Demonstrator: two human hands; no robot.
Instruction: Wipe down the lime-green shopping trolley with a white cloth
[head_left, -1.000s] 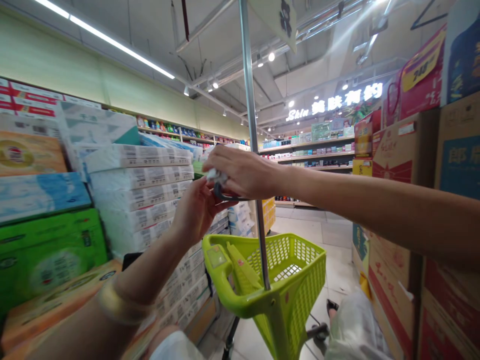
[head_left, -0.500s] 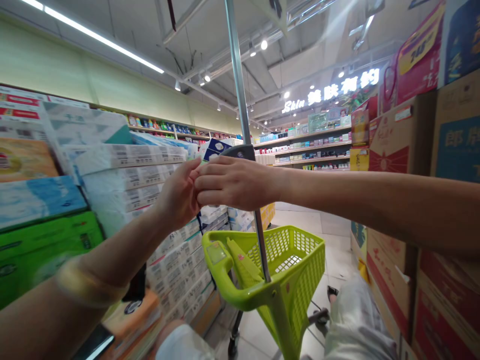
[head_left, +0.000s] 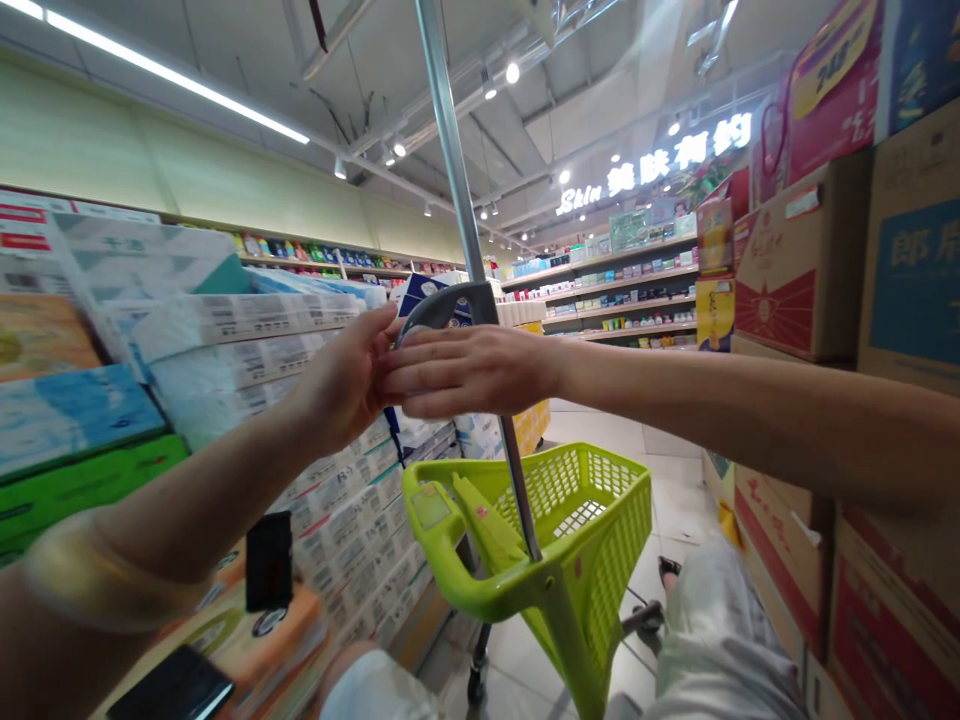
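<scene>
At the centre of the frame a grey curved piece (head_left: 439, 305) arches beside a metal pole (head_left: 456, 190), just above where the two hands meet. Below it the left hand (head_left: 341, 385) reaches up from the lower left, thumb raised near the arc's lower end; its fingertips are hidden, so I cannot tell whether they grip anything. From the right, the right hand (head_left: 469, 370) comes in palm down, fingers straight and together, laid loosely over the left fingertips. Lower down stands a lime-green cart basket (head_left: 607, 580). Stacked tissue packs (head_left: 247, 345) fill the left, cardboard boxes (head_left: 802, 260) the right.
</scene>
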